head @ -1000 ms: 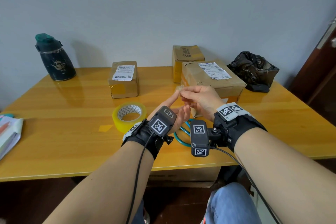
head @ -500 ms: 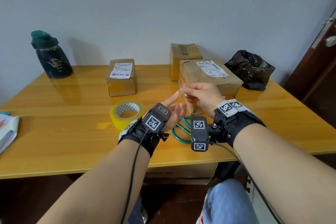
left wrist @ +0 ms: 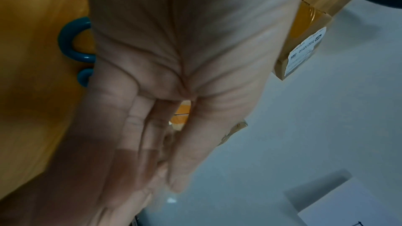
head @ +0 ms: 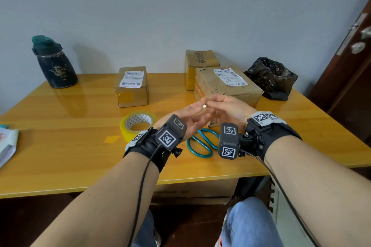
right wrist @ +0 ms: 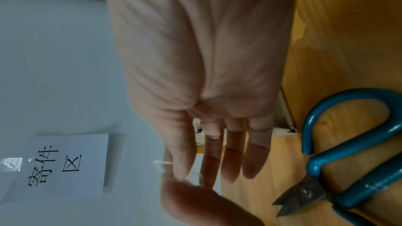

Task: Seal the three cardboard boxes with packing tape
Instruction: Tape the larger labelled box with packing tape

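Hands meeting above bench [head: 60, 126]: left hand [head: 190, 118] flat and spread, right hand [head: 224, 109] pinching small clear tape scrap [head: 203, 106]; three cardboard boxes [head: 226, 86] at rear, worn, old tape patches, sealing seemingly pending; yellow tape roll [head: 138, 124], scissors [head: 202, 144] lying idle nearby.

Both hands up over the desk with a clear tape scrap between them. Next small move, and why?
Probably carry the clear tape piece, pinched by the right hand against the open left hand, forward to the large cardboard box just behind; its top flap looks torn and lifted.
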The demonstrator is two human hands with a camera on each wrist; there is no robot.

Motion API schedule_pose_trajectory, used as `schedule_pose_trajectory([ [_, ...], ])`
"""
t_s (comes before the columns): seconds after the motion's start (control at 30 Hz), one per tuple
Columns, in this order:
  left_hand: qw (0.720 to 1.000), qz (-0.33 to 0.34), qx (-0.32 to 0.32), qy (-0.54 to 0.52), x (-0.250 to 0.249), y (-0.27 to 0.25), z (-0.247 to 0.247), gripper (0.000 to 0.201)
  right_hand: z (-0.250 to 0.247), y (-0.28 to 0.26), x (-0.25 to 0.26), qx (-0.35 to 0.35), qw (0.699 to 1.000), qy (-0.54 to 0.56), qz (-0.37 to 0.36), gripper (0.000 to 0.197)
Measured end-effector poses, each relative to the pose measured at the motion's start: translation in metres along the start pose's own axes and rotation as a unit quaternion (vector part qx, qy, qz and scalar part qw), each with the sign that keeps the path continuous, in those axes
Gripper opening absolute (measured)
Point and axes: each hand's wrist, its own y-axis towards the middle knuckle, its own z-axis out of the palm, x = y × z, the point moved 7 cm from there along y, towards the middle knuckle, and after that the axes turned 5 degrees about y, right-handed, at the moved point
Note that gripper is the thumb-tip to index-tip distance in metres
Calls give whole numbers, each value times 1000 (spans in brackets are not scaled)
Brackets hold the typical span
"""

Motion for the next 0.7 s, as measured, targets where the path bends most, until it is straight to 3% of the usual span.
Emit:
schedule_pose_trajectory([
  [0.13, 999, -12, -21, -38, 6, 2, -15, 56, 0, -2, -4, -4, 1000, 14, 27, 14],
  [0.3, 999, -5, -45, -14, 12, 7, -15, 49, -6, -3, -13, -26, 997, 56, 44, 49],
  [0.4, 997, 13, -66, -49, 14, 9, -10, 52, -9, -5, -11, -49, 998, 48, 3, 34],
  [0.57, 985, 48, -148, -69, 16, 16, -24, 25, -22, -8, -8, -122, 991, 40, -45, 10],
  [0.7, 975, 102, -175, -92, 11, 17, -31, 10, -24, -10, -6, -122, 991, 32, -42, 11],
])
